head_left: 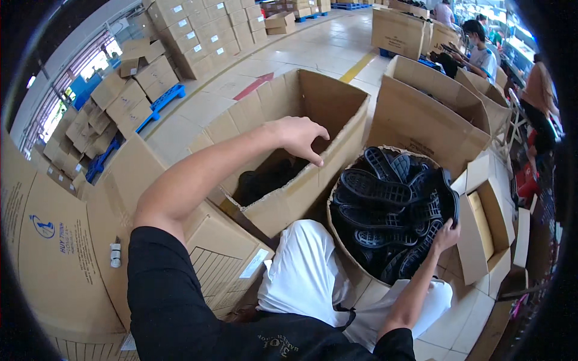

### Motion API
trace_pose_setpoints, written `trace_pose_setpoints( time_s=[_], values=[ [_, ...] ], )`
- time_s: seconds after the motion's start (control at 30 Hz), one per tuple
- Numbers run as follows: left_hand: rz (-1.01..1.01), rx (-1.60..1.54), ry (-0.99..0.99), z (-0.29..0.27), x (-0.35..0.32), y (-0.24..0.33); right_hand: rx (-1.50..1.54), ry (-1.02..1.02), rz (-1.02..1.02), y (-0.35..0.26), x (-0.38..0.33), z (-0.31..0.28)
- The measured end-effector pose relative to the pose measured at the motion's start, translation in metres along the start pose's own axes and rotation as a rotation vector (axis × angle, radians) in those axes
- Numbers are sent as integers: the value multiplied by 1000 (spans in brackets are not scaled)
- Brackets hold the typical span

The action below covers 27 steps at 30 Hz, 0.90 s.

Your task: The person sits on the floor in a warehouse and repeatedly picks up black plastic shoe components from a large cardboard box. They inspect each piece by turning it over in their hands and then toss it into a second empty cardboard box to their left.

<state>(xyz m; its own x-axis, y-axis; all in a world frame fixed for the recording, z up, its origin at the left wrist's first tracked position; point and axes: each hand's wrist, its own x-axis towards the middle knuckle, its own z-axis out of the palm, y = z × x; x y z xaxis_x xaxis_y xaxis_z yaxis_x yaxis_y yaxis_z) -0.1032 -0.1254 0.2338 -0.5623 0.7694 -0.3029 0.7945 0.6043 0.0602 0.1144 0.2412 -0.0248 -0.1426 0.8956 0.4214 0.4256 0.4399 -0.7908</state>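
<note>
Fingers of left hand [299,137] loose, empty, over cardboard box [337,99] w/ dark soles; right hand [446,236] gripping black sole [421,243] in round bin [337,240].

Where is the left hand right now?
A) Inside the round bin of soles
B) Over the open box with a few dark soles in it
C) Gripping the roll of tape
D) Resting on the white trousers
B: the left hand hangs empty, fingers curled down, over the open box, while the right hand touches the black soles in the round bin.
</note>
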Motion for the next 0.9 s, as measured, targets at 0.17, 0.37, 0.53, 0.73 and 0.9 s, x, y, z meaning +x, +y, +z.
trace_pose_setpoints(
  time_s=[0.17, 0.37, 0.53, 0.73, 0.9],
  values=[
    [317, -71, 222, 24, 7, 23, 238, 5, -88, -97, 1, -60],
    [536, -225, 266, 29, 2, 72, 551, 181, -296, -136, 3, -126],
    [689, -350, 324, 21, -2, 98, 954, -204, -97, -132, -5, -119],
    [421, -757, -492, 25, -23, 118, 1318, -620, 185, -134, -22, -78],
    [567, -671, -287, 25, -11, 110, 1542, -599, 535, -125, -28, -57]
  ],
)
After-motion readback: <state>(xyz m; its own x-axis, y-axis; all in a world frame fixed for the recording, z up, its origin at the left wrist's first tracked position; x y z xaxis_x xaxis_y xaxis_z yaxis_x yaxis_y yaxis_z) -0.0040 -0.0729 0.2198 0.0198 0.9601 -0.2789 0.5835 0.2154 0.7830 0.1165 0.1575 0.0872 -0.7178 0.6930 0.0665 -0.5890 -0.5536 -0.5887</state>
